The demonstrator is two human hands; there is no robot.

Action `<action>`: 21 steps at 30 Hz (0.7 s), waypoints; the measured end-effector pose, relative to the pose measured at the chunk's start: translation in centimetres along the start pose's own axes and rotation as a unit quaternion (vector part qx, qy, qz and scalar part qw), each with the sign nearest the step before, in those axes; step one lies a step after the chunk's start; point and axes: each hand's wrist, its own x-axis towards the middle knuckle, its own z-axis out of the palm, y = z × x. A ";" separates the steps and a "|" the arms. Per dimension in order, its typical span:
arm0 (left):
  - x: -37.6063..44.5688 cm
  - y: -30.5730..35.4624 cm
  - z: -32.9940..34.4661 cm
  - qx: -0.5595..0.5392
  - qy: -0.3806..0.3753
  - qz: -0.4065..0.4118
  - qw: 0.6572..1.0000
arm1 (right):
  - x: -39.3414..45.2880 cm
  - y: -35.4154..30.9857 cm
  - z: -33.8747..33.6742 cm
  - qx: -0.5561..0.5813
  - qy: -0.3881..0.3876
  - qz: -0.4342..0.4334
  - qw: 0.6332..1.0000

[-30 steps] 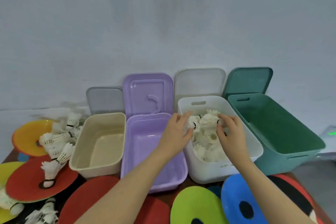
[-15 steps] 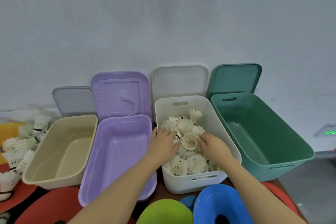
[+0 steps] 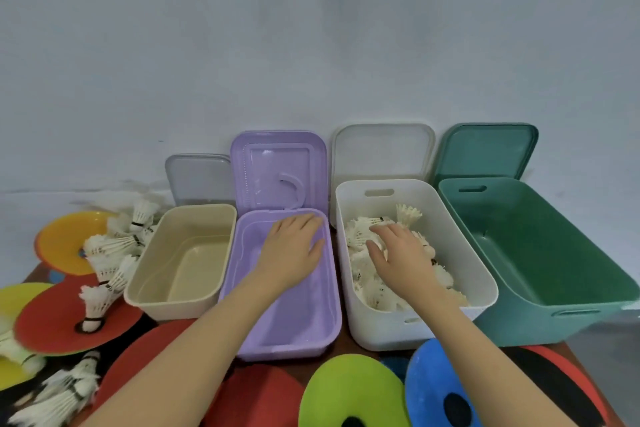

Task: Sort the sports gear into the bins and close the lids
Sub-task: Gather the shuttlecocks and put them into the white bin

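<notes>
Shuttlecocks point(image 3: 367, 236) in white bin point(image 3: 419, 326): featherlight, crushable; pinch the cork. Right hand point(image 3: 401, 255) flat on them, left hand point(image 3: 294, 250) relaxed beside, empty.

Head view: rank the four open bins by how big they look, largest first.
1. green bin
2. white bin and purple bin: look alike, no ranking
3. beige bin
The wide-angle lens may exaggerate the green one.

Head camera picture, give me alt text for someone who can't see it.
A person's right hand rests open on shuttlecocks piled in a white bin, while the left hand hovers open over a purple bin. A beige bin and a green bin flank them, lids propped behind; more shuttlecocks and coloured discs lie around.
</notes>
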 end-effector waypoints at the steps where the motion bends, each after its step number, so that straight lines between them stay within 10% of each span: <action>1: -0.7 -0.8 -0.8 0.003 0.000 -0.005 1.000 | -0.1 -1.3 0.3 0.013 0.004 -0.009 1.000; 21: -13.9 -30.9 -8.2 -0.002 -0.018 -0.124 0.992 | 4.2 -29.5 17.7 0.135 -0.073 -0.046 0.987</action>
